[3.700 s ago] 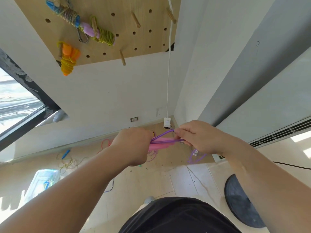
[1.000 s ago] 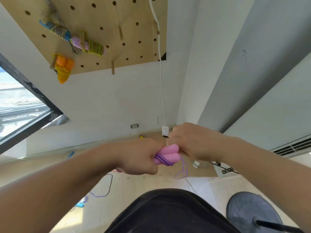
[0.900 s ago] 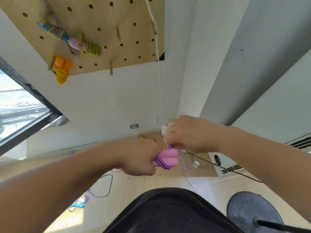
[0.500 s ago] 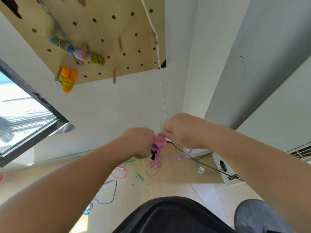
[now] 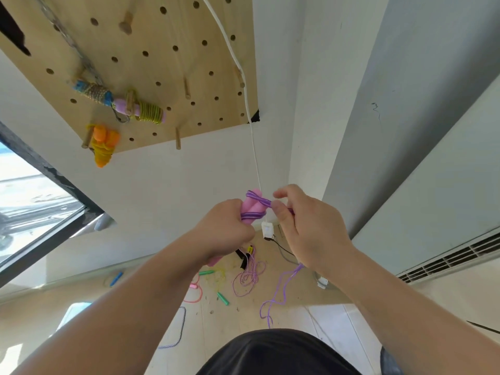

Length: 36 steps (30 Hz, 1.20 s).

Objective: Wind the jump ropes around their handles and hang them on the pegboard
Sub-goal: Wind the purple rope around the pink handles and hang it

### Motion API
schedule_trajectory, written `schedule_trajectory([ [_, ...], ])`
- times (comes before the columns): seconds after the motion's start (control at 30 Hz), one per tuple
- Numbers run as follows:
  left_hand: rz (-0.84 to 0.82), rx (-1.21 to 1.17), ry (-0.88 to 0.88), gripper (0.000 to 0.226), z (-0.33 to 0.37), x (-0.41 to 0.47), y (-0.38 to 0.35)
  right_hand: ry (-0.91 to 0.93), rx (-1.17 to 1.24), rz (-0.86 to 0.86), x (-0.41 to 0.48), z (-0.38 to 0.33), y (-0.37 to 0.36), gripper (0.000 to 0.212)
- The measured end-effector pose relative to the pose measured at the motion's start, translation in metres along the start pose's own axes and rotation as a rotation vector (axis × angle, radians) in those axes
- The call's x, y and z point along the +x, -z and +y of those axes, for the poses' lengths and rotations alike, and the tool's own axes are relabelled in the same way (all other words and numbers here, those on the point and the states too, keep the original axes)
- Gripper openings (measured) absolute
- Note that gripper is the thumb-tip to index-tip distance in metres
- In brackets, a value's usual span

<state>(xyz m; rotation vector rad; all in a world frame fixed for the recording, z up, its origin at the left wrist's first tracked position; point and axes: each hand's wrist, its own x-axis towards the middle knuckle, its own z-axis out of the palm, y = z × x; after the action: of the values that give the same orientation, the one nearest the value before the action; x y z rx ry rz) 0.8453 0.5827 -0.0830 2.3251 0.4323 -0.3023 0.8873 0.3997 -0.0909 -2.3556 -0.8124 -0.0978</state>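
My left hand (image 5: 226, 231) grips two pink handles (image 5: 250, 208) held side by side, tips pointing up. A purple rope (image 5: 258, 199) crosses over the handle tips, and my right hand (image 5: 305, 226) pinches it between thumb and fingers. The loose end of the purple rope (image 5: 281, 290) hangs below my right wrist toward the floor. The wooden pegboard (image 5: 151, 66) is on the wall above left. It carries a blue-and-pink wound rope bundle (image 5: 121, 105) and an orange-and-yellow wound rope bundle (image 5: 102, 146).
Several loose jump ropes (image 5: 243, 277) with green, pink, blue and black handles lie tangled on the wooden floor below my hands. A white cable (image 5: 250, 125) drops down the wall to a plug (image 5: 267, 230). A window (image 5: 32, 201) is at left, a vent (image 5: 449, 259) at right.
Both hands have risen with the pink handles. My right hand has drawn the purple rope over the handle tips, and the view has tilted up toward the pegboard.
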Motion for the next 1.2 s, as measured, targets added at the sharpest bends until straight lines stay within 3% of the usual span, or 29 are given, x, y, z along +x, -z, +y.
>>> schedule_trajectory([
  [0.17,0.071,0.093,-0.014,0.014,0.004,0.0,0.004,0.097,-0.021,0.027,0.004,0.006,0.0,0.025],
  [0.3,-0.068,-0.294,0.048,0.022,0.012,-0.009,0.003,0.273,-0.224,0.238,0.005,0.005,-0.001,0.03],
  [0.37,-0.143,-0.523,0.06,0.029,0.016,-0.015,0.001,0.336,-0.292,0.339,0.004,0.005,0.0,0.02],
  [0.47,-0.24,-0.722,0.034,0.027,0.021,-0.022,0.0,0.271,-0.102,0.331,0.001,0.001,0.004,0.011],
  [0.57,-0.256,-0.813,0.036,0.022,0.02,-0.021,0.007,0.042,0.2,0.109,-0.005,-0.002,0.009,0.016],
  [0.63,-0.236,-0.806,0.042,0.023,0.014,-0.02,0.01,0.007,0.211,0.008,-0.009,-0.005,0.016,0.017],
  [0.73,-0.196,-0.797,0.05,0.024,0.01,-0.022,0.008,0.019,0.237,-0.025,-0.015,-0.011,0.026,0.037],
  [1.03,-0.011,-0.585,0.029,0.029,0.01,-0.008,0.002,0.089,0.111,-0.027,-0.022,-0.013,0.039,0.026],
  [1.2,-0.096,-0.584,-0.08,0.022,0.022,-0.025,0.012,0.129,0.167,0.027,-0.021,0.012,0.046,0.023],
])
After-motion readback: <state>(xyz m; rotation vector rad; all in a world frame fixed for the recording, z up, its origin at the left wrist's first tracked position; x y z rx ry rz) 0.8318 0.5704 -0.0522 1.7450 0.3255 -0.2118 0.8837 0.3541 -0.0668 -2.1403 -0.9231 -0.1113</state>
